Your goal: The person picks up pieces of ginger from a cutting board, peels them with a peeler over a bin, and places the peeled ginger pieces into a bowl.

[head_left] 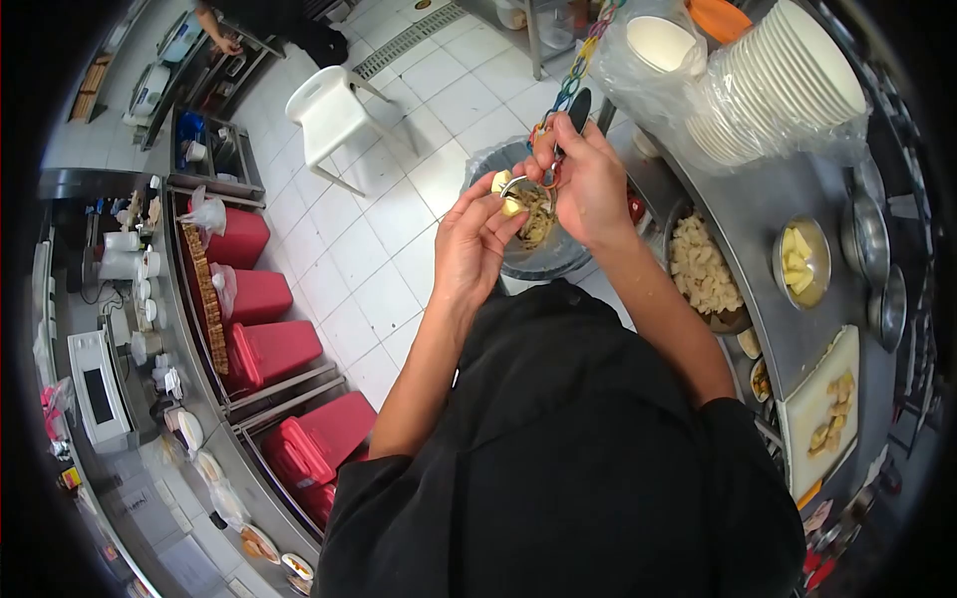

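Black clothing [578, 448] fills the near foreground, both bare forearms reaching out past its edges. Ahead, the left hand [469, 239] has its thumb and fingertips pinched nearly closed on yellow pieces [512, 207], with a curved metal part [513, 183] against them. Fingers of the right hand [595, 189] are curled closed around a black-handled tool [572, 125]; a chain of coloured links [573, 85] runs outward beside it.

Directly beneath the fingertips is a lined bin [528, 267], its rim showing on both sides of the hands, with peelings [538, 231] inside. Left of the left hand, bare floor tiles [349, 244] leave open room as far as the red bins [264, 289]. Beyond the fingers, up and left, stands a white chair [334, 115].

Room is tighter on the right: past the right wrist sits a bowl of pale chunks [698, 264], just beside the edge of the metal counter [768, 319]. Farther out, that counter bears a bowl of cut yellow pieces [800, 261], a cutting board [797, 463] and wrapped stacked bowls [778, 90].
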`<state>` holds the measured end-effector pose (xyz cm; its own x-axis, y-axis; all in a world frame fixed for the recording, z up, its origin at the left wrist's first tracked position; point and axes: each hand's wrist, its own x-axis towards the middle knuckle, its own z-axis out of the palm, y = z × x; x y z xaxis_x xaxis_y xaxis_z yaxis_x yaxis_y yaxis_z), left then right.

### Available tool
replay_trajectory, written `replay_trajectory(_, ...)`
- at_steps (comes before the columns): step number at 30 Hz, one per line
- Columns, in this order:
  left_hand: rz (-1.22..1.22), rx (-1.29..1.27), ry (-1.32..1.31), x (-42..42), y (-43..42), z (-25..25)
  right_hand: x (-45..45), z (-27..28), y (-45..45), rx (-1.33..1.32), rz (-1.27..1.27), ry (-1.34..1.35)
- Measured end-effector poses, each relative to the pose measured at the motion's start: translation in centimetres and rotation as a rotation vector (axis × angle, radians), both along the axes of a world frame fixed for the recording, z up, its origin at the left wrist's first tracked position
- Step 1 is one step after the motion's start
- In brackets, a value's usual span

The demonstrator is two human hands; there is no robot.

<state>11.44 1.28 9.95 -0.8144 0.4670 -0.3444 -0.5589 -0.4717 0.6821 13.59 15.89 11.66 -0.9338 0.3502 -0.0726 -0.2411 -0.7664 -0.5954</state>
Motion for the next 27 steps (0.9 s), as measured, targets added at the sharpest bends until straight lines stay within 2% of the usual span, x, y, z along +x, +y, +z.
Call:
replay_trajectory(9, -0.07, 0.054, -0.019, 0.1, 0.8, 0.0, 0.7, 0.0, 0.4, 0.02, -0.042, 0.07)
replay_trajectory(17, -0.094, -0.012, 0.03, 0.5, 0.8, 0.2, 0.7, -0.7, 1.1, 0.024, 0.057, -0.086)
replay_trajectory(21, -0.089, -0.032, 0.041, 0.9, 0.9, 0.2, 0.6, -1.3, 1.3, 0.045, 0.087, -0.068)
replay_trajectory(25, -0.136, -0.003, 0.082, 1.9, 1.0, -0.7, -0.1, -1.5, 1.7, 0.062, -0.027, -0.099)
replay_trajectory(27, -0.158, -0.016, 0.017, 2.6, 1.3, -0.8, -1.5, -2.2, 2.2, 0.045, -0.062, -0.069)
